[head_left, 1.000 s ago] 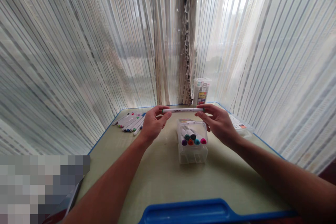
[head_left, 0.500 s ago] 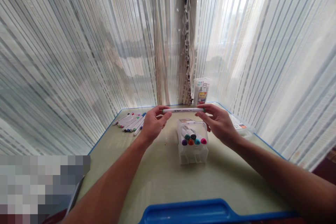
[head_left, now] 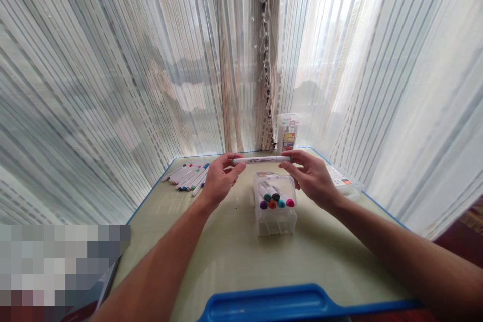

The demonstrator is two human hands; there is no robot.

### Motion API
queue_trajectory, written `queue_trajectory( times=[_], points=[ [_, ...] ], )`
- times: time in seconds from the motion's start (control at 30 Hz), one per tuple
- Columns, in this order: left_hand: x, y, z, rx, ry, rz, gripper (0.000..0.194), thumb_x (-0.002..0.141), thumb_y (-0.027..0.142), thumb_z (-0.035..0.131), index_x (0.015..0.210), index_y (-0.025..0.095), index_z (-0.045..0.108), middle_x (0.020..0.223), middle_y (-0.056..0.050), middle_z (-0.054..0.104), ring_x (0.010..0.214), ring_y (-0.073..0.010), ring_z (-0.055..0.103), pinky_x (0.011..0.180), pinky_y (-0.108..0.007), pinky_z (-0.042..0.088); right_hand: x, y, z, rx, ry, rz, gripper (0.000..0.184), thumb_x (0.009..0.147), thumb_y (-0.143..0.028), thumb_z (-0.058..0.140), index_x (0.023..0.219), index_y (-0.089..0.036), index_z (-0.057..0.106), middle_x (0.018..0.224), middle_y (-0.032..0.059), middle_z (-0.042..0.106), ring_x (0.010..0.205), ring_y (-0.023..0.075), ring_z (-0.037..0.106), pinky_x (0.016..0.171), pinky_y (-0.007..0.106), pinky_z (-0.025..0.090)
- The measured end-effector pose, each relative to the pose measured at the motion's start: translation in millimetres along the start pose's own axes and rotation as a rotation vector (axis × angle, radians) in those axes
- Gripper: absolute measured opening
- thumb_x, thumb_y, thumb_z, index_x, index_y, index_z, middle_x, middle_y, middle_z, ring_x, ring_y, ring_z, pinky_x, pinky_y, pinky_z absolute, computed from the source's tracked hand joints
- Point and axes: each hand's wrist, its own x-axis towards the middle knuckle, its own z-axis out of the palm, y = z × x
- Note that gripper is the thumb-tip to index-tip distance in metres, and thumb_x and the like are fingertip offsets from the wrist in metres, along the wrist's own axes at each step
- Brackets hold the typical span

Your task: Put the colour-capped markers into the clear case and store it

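Observation:
A white marker [head_left: 262, 160] with green ends is held level above the table, pinched at one end by my left hand [head_left: 219, 181] and at the other by my right hand [head_left: 311, 177]. Just below it stands a clear plastic box [head_left: 276, 220] with several markers upright inside, their coloured caps showing. A row of loose markers [head_left: 187, 176] lies on the table to the left of my left hand.
The pale green table [head_left: 234, 256] has a blue rim and a blue handle [head_left: 271, 304] at the near edge. A second clear marker case [head_left: 289, 132] stands at the back by the striped curtains. A flat lid [head_left: 344, 181] lies at the right.
The hands and marker have stayed in place; only the camera view has shifted slightly.

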Motion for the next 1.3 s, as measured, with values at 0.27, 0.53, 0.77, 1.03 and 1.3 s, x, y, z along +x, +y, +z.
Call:
queue_trajectory(
  times=[0.27, 0.53, 0.77, 1.03, 1.3],
  points=[
    [0.5, -2.1, -0.6, 0.049, -0.018, -0.004, 0.034, 0.072, 0.038, 0.075, 0.095, 0.014, 0.066, 0.069, 0.002, 0.059, 0.045, -0.005, 0.044, 0.041, -0.02, 0.034, 1.4, 3.2, -2.0, -0.021, -0.019, -0.022, 0.034, 0.079, -0.041, 0.072, 0.101, -0.015, 0.066, 0.079, 0.0036, 0.066, 0.039, 0.0044, 0.046, 0.033, 0.02, 0.036],
    [1.1, -4.3, -1.9, 0.091, -0.024, 0.022, 0.032, 0.075, 0.037, 0.073, 0.097, 0.014, 0.066, 0.077, 0.0, 0.061, 0.047, -0.0046, 0.045, 0.043, -0.02, 0.035, 2.0, 7.3, -3.9, -0.049, -0.031, -0.043, 0.031, 0.081, -0.037, 0.071, 0.102, -0.014, 0.065, 0.081, 0.003, 0.064, 0.039, 0.0038, 0.047, 0.032, 0.019, 0.036],
    [0.9, -7.0, -1.9, 0.139, -0.034, 0.044, 0.032, 0.077, 0.038, 0.071, 0.098, 0.014, 0.065, 0.077, -0.001, 0.061, 0.049, -0.0051, 0.044, 0.043, -0.019, 0.034, 3.3, 9.7, -4.8, -0.041, -0.029, -0.048, 0.031, 0.081, -0.037, 0.07, 0.103, -0.016, 0.065, 0.081, 0.0022, 0.062, 0.04, 0.0043, 0.048, 0.033, 0.02, 0.036],
    [-0.3, -8.4, -3.3, 0.279, -0.04, 0.114, 0.03, 0.081, 0.04, 0.066, 0.099, 0.016, 0.065, 0.079, -0.002, 0.061, 0.052, -0.0068, 0.047, 0.045, -0.019, 0.036, 4.1, 12.2, -5.7, -0.068, -0.031, -0.059, 0.031, 0.082, -0.039, 0.069, 0.103, -0.016, 0.064, 0.084, 0.0025, 0.061, 0.04, 0.005, 0.049, 0.034, 0.021, 0.037],
    [-4.1, -7.5, -3.4, 0.484, -0.014, 0.24, 0.025, 0.087, 0.039, 0.058, 0.097, 0.017, 0.064, 0.076, 0.0, 0.06, 0.05, -0.0071, 0.044, 0.046, -0.02, 0.034, 4.0, 19.8, -8.3, -0.091, -0.06, -0.056, 0.028, 0.086, -0.039, 0.065, 0.105, -0.019, 0.064, 0.076, -0.0006, 0.058, 0.042, 0.007, 0.049, 0.036, 0.022, 0.036]
  ],
)
